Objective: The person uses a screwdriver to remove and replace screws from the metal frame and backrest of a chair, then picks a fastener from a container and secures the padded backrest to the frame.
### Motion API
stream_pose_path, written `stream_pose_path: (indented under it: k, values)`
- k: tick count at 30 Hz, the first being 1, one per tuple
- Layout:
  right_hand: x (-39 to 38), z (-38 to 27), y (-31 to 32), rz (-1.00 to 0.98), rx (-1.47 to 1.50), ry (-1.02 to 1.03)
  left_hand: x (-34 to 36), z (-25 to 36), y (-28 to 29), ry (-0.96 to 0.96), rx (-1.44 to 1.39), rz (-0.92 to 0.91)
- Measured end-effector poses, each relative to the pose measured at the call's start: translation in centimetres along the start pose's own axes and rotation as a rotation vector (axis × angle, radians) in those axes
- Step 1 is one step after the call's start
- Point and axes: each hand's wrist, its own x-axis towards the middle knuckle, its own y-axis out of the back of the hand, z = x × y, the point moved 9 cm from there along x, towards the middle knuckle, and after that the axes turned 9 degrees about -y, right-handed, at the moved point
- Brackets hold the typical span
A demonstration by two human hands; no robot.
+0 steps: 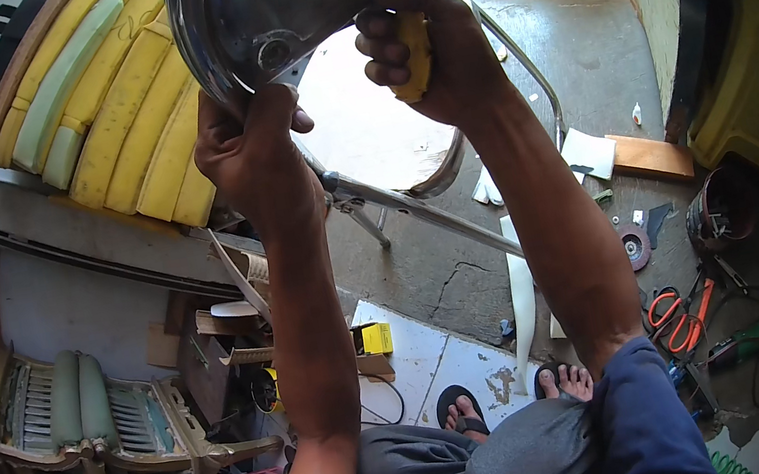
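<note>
At the top of the view is a shiny, curved metal piece (299, 7) with a rounded chrome rim and a round fitting near its lower edge. My left hand (257, 147) is closed on that lower edge, thumb in front near the fitting. My right hand (428, 51) wraps round the yellow handle of a screwdriver (414, 58). Its thin shaft points up beside the metal piece's right side; the tip is not visible. Below my hands stands a chrome tubular chair frame (426, 213), and I cannot tell how it joins the metal piece.
Yellow foam cushions (127, 129) are stacked on a ledge at left. A carved wooden chair frame (79, 432) stands lower left. On the floor at right lie orange-handled scissors (684, 320), a grinding disc (636, 246), a wood block (652, 156) and a bucket (716, 213). A yellow box (373, 339) sits near my feet.
</note>
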Motion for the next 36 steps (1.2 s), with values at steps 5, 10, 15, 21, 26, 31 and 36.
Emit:
stream_pose_path:
  k: [5, 10, 15, 21, 26, 31, 36]
  values:
    - [1.0, 1.4, 4.2, 0.257, 0.101, 0.068, 0.2, -0.4, 0.1, 0.025, -0.015, 0.013]
    - [3.8, 2.3, 2.1, -0.094, 0.299, 0.139, -0.2, -0.4, 0.0, 0.046, -0.011, 0.03]
    - [4.9, 1.5, 1.0, -0.258, 0.341, 0.179, 0.0, -0.4, 0.2, 0.027, -0.015, 0.015]
    - [4.8, 1.1, 1.1, -0.256, 0.282, 0.234, -0.1, 0.0, 0.0, -0.047, 0.03, 0.028]
    - [4.6, 0.9, 1.7, -0.067, 0.22, 0.346, 0.1, -0.1, 0.0, -0.053, 0.001, 0.019]
    - [4.4, 0.9, 2.0, -0.098, 0.208, 0.297, 0.1, -0.2, 0.0, -0.024, -0.006, -0.009]
    - [4.3, 1.6, 1.5, -0.203, 0.315, 0.229, 0.0, -0.6, 0.4, 0.04, -0.005, -0.032]
